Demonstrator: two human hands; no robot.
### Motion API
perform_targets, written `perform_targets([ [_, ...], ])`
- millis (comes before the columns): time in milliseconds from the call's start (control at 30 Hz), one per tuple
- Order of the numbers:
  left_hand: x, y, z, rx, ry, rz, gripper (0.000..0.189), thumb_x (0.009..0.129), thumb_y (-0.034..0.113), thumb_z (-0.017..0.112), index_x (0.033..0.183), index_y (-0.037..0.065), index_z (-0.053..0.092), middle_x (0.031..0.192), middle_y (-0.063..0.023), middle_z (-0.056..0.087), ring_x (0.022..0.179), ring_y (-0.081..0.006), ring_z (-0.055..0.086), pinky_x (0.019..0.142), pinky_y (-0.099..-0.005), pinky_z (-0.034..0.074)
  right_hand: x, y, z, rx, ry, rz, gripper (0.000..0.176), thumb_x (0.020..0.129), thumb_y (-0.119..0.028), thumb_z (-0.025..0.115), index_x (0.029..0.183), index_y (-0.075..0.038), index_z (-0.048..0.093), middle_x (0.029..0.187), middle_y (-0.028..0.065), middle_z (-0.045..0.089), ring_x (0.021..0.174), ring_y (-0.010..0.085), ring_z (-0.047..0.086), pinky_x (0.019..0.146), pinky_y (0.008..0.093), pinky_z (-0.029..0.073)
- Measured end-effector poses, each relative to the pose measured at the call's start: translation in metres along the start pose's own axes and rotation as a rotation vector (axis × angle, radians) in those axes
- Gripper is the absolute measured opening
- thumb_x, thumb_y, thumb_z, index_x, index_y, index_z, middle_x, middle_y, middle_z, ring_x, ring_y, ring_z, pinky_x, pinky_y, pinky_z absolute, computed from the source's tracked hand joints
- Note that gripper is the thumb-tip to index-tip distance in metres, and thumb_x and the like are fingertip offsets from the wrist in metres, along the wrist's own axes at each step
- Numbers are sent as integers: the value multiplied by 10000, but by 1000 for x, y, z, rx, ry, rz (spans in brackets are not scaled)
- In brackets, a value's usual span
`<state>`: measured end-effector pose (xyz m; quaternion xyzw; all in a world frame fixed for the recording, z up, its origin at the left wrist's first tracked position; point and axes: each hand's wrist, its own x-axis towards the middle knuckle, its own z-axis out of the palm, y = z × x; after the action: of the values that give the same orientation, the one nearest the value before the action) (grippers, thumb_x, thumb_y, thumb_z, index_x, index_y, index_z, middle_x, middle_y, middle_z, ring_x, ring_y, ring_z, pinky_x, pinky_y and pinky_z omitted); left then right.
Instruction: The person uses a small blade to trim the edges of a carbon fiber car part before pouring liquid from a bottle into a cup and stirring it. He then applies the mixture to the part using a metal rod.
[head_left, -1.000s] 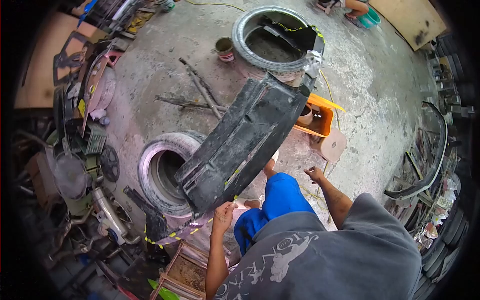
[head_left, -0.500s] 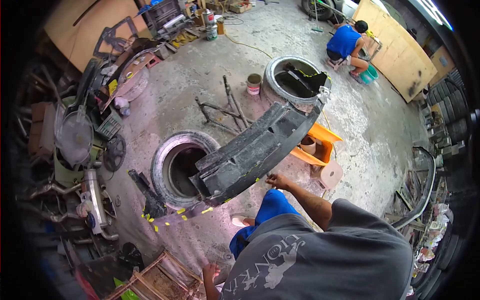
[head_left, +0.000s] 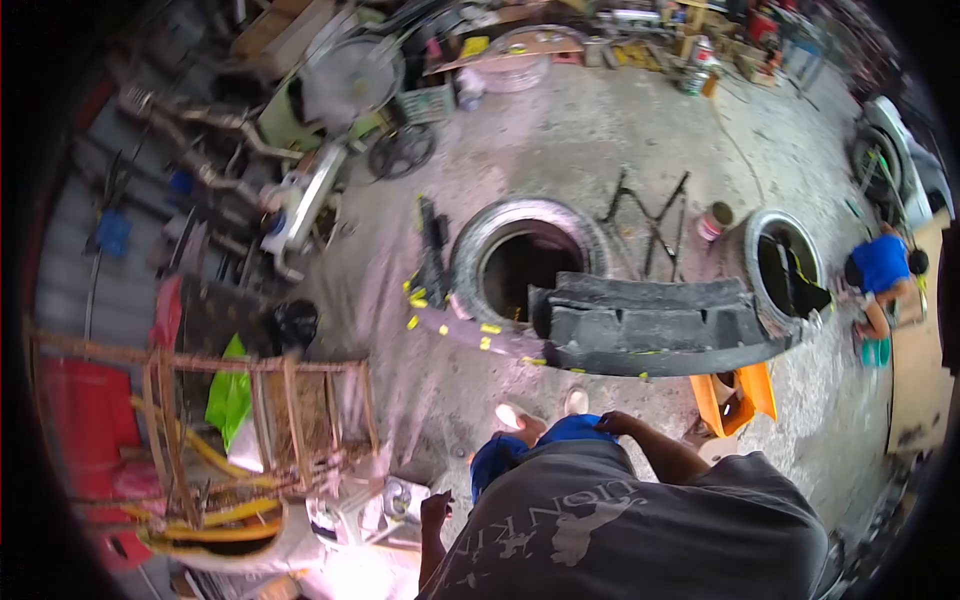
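Observation:
My right hand (head_left: pixel 618 424) hangs by the leg of my blue shorts, its fingers loosely bent and nothing visible in them. Low on the left, my left hand (head_left: pixel 437 510) is held out from my body, fingers partly apart and slightly blurred, close to a silvery lamp-like part (head_left: pixel 400 497). In front of my feet lies a long black car bumper (head_left: pixel 650 335), with yellow tape pieces along its lower edge and left end. It rests across a large tire (head_left: pixel 470 240) on the left and another tire (head_left: pixel 815 245) on the right. Neither hand touches the bumper.
An orange bin (head_left: pixel 762 392) stands beyond my right hand. A dark metal stand (head_left: pixel 648 225) and a paint can (head_left: pixel 714 220) are behind the bumper. A rusty frame (head_left: pixel 290 400) and piled car parts line the left. A person in blue (head_left: pixel 880 265) crouches far right.
My view has turned left, so the bumper and tires now lie crosswise before me. My right hand has drawn back from near the bumper to my shorts. More of the left side shows.

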<state>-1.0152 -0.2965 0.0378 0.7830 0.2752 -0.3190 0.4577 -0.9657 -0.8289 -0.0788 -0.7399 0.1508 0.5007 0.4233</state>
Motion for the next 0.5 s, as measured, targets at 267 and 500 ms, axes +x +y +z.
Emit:
perform_targets([
  [267, 26, -68, -29, -128, 161, -302, 449, 824, 455, 608, 638, 47, 634, 492, -39, 528, 379, -133, 493, 391, -277, 444, 19, -176, -29, -235, -38, -697, 286, 888, -345, 589, 1037, -113, 669, 1024, 88, 647, 956, 219, 609, 863, 348, 464],
  [500, 108, -92, -105, 88, 164, -213, 559, 847, 538, 537, 555, 66, 603, 450, -27, 518, 393, -141, 541, 406, -297, 467, 111, -330, 15, -395, -125, -715, 240, 885, -355, 580, 969, -141, 650, 908, 43, 664, 854, 166, 614, 775, 337, 483],
])
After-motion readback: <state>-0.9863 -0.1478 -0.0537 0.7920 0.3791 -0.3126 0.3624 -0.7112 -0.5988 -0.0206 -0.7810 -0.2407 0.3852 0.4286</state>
